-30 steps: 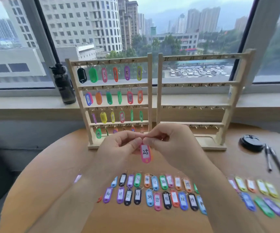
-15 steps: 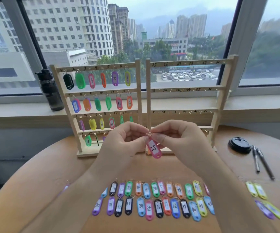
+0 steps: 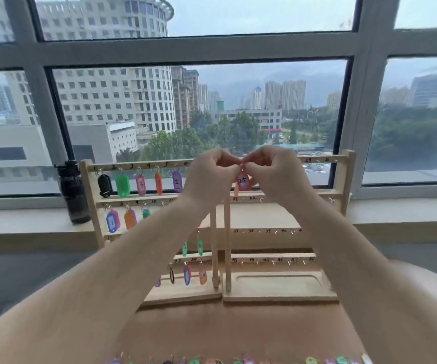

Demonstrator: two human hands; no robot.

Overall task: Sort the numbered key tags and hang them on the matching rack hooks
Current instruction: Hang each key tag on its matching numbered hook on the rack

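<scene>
My left hand point(image 3: 209, 176) and right hand point(image 3: 275, 172) pinch pink key tag 25 point(image 3: 243, 182) by its top, so it dangles below my fingertips point(image 3: 234, 168). This is the hanging step: its hook, probably hidden behind them, needs threading next.

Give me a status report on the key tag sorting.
Done: the left rack holds tags on all its visible rows. In hand: the left hand and right hand hold pink tag 25 at the top rail of the right rack. Left: its lower hooks are bare, and loose tags line the near edge of the table.
</scene>
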